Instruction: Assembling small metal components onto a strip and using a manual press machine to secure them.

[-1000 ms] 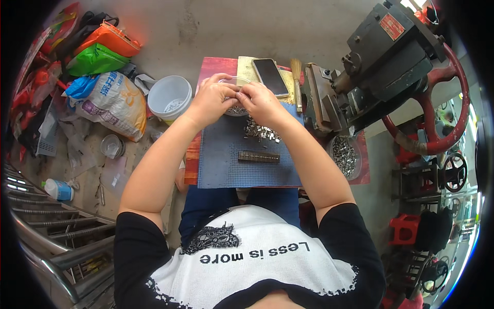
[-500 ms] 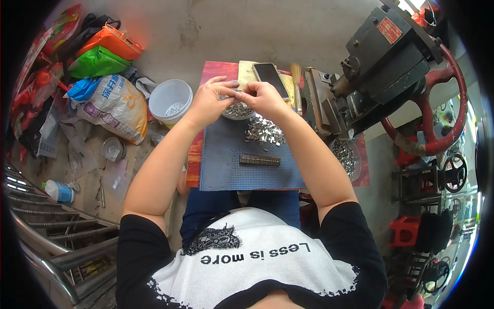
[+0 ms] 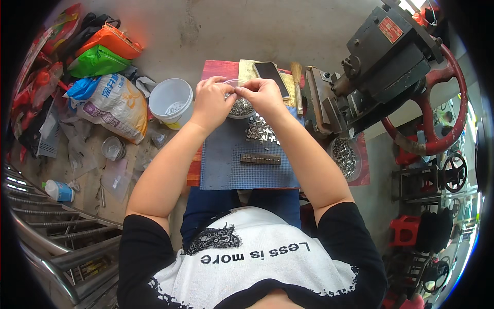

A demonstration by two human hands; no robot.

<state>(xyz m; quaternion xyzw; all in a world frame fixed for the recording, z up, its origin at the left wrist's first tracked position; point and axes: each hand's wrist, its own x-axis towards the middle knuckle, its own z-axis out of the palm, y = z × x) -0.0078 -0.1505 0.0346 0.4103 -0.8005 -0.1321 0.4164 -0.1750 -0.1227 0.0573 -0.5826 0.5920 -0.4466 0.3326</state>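
Note:
My left hand (image 3: 213,101) and my right hand (image 3: 263,96) meet fingertip to fingertip above a round clear bowl (image 3: 240,116) of small silvery metal pieces. Both are closed in a pinch; whatever lies between the fingertips is too small or hidden to make out. Right below the bowl, a loose heap of small shiny metal pieces (image 3: 261,131) lies on the blue mat (image 3: 221,165). Closer to me, a dark metal bar with crosswise grooves (image 3: 260,159) rests on the mat's gridded part.
Right of the mat stand a heavy press (image 3: 383,67) with a red handwheel and a tub of metal pieces (image 3: 346,158). A phone (image 3: 271,78) and a brush (image 3: 297,85) lie at the table's far side. Left are a white bucket (image 3: 171,100) and bulky bags (image 3: 110,105).
My left hand's fingers have curled in more, and my right hand has shifted slightly up. Both remain over the bowl with their fingertips together.

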